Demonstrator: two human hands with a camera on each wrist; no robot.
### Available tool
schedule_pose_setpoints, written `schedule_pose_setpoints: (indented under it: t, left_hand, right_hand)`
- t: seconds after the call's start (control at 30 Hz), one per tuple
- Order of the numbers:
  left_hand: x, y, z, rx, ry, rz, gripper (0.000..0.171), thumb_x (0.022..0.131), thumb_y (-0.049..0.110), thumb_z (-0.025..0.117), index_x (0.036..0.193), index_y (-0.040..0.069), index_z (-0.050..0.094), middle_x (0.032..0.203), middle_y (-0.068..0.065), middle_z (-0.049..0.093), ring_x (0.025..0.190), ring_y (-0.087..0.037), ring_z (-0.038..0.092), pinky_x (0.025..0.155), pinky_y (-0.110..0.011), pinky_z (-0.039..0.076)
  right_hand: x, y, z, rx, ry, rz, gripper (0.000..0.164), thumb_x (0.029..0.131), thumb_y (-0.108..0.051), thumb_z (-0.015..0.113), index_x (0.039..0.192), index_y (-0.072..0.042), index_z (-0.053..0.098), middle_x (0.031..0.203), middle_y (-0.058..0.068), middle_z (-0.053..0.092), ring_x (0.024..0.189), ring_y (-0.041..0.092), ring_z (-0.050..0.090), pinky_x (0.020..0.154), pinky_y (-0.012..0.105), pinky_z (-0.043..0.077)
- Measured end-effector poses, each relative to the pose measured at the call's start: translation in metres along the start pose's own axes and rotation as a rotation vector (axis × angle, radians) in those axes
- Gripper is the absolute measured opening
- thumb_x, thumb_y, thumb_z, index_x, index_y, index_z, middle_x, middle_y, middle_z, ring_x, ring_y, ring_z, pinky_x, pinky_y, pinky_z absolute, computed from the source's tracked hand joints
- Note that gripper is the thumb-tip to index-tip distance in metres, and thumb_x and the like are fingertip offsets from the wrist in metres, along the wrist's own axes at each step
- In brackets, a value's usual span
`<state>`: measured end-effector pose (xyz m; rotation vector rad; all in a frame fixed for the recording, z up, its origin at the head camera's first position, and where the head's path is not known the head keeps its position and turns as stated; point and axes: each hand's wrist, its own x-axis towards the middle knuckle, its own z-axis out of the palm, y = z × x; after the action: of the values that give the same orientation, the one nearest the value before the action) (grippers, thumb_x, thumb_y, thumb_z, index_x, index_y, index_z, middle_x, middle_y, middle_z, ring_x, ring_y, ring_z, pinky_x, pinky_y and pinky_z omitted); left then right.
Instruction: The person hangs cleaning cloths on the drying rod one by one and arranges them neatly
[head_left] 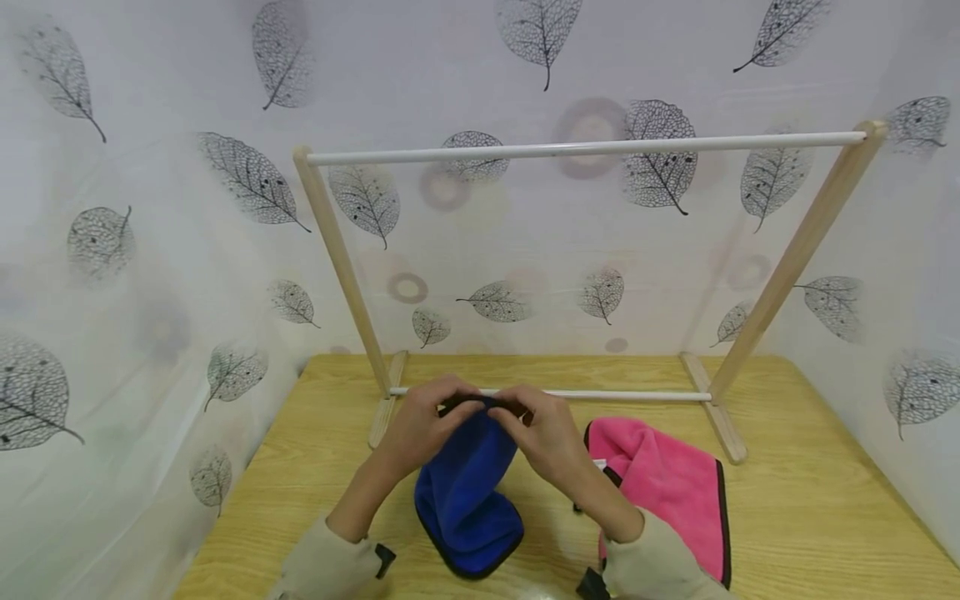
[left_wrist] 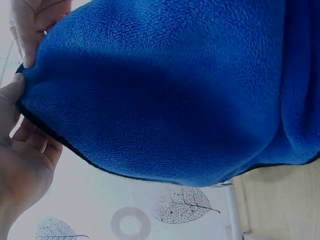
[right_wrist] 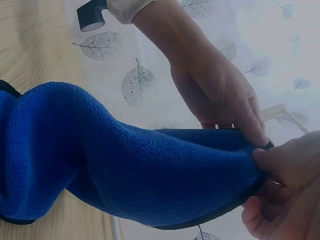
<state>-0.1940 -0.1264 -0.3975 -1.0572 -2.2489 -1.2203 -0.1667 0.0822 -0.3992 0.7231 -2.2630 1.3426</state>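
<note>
A blue plush towel [head_left: 468, 492] with a dark edge hangs from both hands, its lower end folded on the table. My left hand [head_left: 423, 423] pinches the top edge between thumb and fingers. Close beside it, my right hand [head_left: 546, 433] pinches the same edge. In the left wrist view the towel [left_wrist: 165, 95] spreads wide, with the left hand's thumb [left_wrist: 15, 87] on its rim. The right wrist view shows the towel [right_wrist: 165, 170] drooping between the hands and the table, the right thumb [right_wrist: 272, 160] pressing its corner.
A pink towel [head_left: 667, 475] with a dark edge lies at the right, partly behind the right forearm. Behind the hands stands a wooden rack with a white top bar [head_left: 585, 150] and a low white bar [head_left: 622, 396]. A leaf-patterned sheet [head_left: 165, 250] surrounds the wooden table [head_left: 300, 467].
</note>
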Motion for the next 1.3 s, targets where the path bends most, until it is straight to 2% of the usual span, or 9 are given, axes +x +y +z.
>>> schedule_pose_setpoints:
  t: [0.23, 0.53, 0.8, 0.9, 1.13, 1.3]
  left_hand:
    - [0.002, 0.003, -0.004, -0.042, 0.078, -0.004, 0.012, 0.095, 0.002, 0.073, 0.102, 0.01, 0.078, 0.097, -0.001, 0.072, 0.08, -0.011, 0.064, 0.066, -0.026, 0.052]
    - [0.001, 0.008, -0.017, -0.063, 0.138, -0.084, 0.015, 0.096, 0.005, 0.072, 0.108, 0.01, 0.08, 0.1, 0.002, 0.073, 0.085, -0.013, 0.065, 0.07, -0.026, 0.054]
    - [0.001, 0.013, -0.035, -0.134, 0.209, -0.155, 0.017, 0.098, 0.004, 0.071, 0.11, 0.01, 0.08, 0.103, 0.001, 0.073, 0.093, -0.016, 0.066, 0.078, -0.022, 0.054]
    - [0.001, 0.013, -0.042, -0.145, 0.23, -0.144, 0.017, 0.097, 0.001, 0.07, 0.11, 0.007, 0.08, 0.102, -0.001, 0.073, 0.093, -0.016, 0.067, 0.081, -0.021, 0.055]
    - [0.001, 0.015, -0.053, -0.141, 0.268, -0.08, 0.024, 0.093, -0.01, 0.069, 0.11, 0.005, 0.079, 0.099, -0.008, 0.072, 0.091, -0.01, 0.065, 0.078, -0.02, 0.054]
    - [-0.001, 0.014, -0.06, -0.123, 0.282, -0.087, 0.023, 0.094, -0.007, 0.07, 0.11, 0.007, 0.079, 0.103, -0.008, 0.073, 0.095, -0.013, 0.067, 0.08, -0.02, 0.055]
  right_hand:
    - [-0.001, 0.002, 0.001, -0.019, -0.037, -0.003, 0.013, 0.09, -0.003, 0.079, 0.103, -0.005, 0.078, 0.083, -0.003, 0.072, 0.067, 0.004, 0.058, 0.059, 0.023, 0.049]
    - [-0.001, 0.002, -0.001, -0.006, -0.071, 0.018, 0.014, 0.091, -0.004, 0.078, 0.105, -0.005, 0.079, 0.085, -0.003, 0.074, 0.067, 0.003, 0.058, 0.056, 0.022, 0.047]
    - [-0.003, 0.007, -0.004, 0.003, -0.099, 0.031, 0.014, 0.092, -0.004, 0.078, 0.105, -0.005, 0.079, 0.089, -0.001, 0.075, 0.064, 0.003, 0.053, 0.054, 0.022, 0.045]
    - [-0.004, 0.008, -0.007, 0.002, -0.111, 0.059, 0.013, 0.093, -0.005, 0.077, 0.106, -0.004, 0.079, 0.09, 0.0, 0.075, 0.064, 0.004, 0.053, 0.056, 0.022, 0.047]
    - [-0.006, 0.013, -0.011, -0.003, -0.11, 0.086, 0.01, 0.091, -0.004, 0.079, 0.101, -0.004, 0.078, 0.088, 0.0, 0.075, 0.066, 0.005, 0.056, 0.057, 0.022, 0.05]
    - [-0.008, 0.018, -0.013, -0.027, -0.095, 0.079, 0.01, 0.089, -0.004, 0.08, 0.099, -0.006, 0.079, 0.085, -0.003, 0.074, 0.069, 0.005, 0.059, 0.061, 0.023, 0.052]
